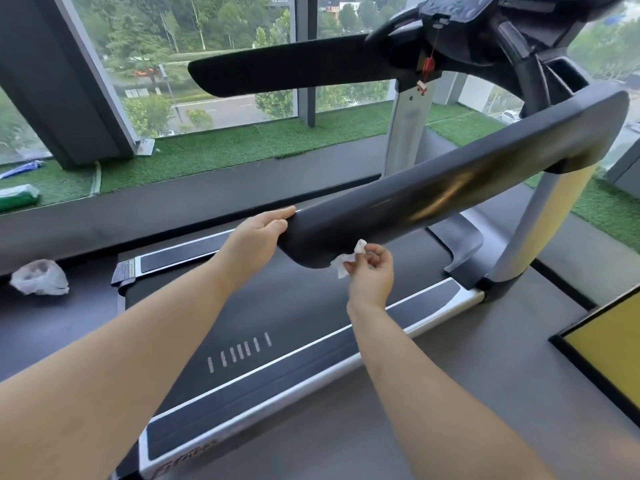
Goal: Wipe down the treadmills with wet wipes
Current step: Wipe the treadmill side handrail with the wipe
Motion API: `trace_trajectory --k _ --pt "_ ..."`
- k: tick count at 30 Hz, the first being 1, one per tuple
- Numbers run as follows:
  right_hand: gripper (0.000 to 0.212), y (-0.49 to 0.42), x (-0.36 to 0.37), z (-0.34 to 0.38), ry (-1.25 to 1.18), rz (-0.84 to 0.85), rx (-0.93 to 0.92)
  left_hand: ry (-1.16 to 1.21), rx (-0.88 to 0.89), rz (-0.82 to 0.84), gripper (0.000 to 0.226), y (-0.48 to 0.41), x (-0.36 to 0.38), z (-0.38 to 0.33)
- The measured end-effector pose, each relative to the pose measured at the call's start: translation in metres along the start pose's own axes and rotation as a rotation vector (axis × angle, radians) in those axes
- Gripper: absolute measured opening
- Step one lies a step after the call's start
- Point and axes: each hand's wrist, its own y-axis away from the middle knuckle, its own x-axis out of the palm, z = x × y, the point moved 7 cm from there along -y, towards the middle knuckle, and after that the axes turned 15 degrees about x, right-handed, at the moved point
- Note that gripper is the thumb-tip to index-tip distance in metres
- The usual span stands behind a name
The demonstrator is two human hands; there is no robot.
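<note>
One wet wipe, crumpled into a small wad, was pinched in the fingertips of your right grip. It touched the underside of the near handrail at its rounded left end. Your left grip was released, with straight fingers resting on the tip of that same handrail rather than wrapped round it.

Below both lay the treadmill belt. The far handrail and the console, with its red safety clip dangling, stood beyond. A white plastic bag sat on the floor to the left, and a green pack lay on the artificial grass at the far left; I could not tell what it contained.

The main risks, as I judged them:
- **Missed patches:** bunched that tight, the wipe met the handrail with very little cloth, so a pass could have left streaks or bare strips along the glossy top.
- **Dropping it:** so light a fingertip pinch could have let the wad slip onto the belt if it dragged.
- **Fresh marks:** your bare left fingers on the tip could have put new smudges where you cleaned.
</note>
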Motion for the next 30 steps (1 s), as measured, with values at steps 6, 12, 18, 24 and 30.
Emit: trace_trajectory --k 6,12,18,24,30 --pt "0.018 0.036 0.027 -0.029 0.035 -0.006 -0.031 0.161 0.040 -0.006 0.035 0.001 -0.004 0.016" --pt "0.017 0.072 0.048 -0.020 0.079 -0.044 -0.135 0.291 0.031 0.050 0.032 0.001 -0.009 0.023" --pt "0.013 0.107 0.071 -0.011 0.178 -0.048 -0.223 0.457 -0.056 0.131 0.022 0.003 -0.025 0.031" --pt "0.008 0.155 0.140 -0.061 0.159 0.357 -0.053 0.340 -0.340 0.154 0.038 0.050 -0.085 0.084" --pt "0.013 0.175 0.210 -0.148 0.342 0.598 0.179 0.558 -0.620 -0.046 0.034 0.134 -0.172 0.164"
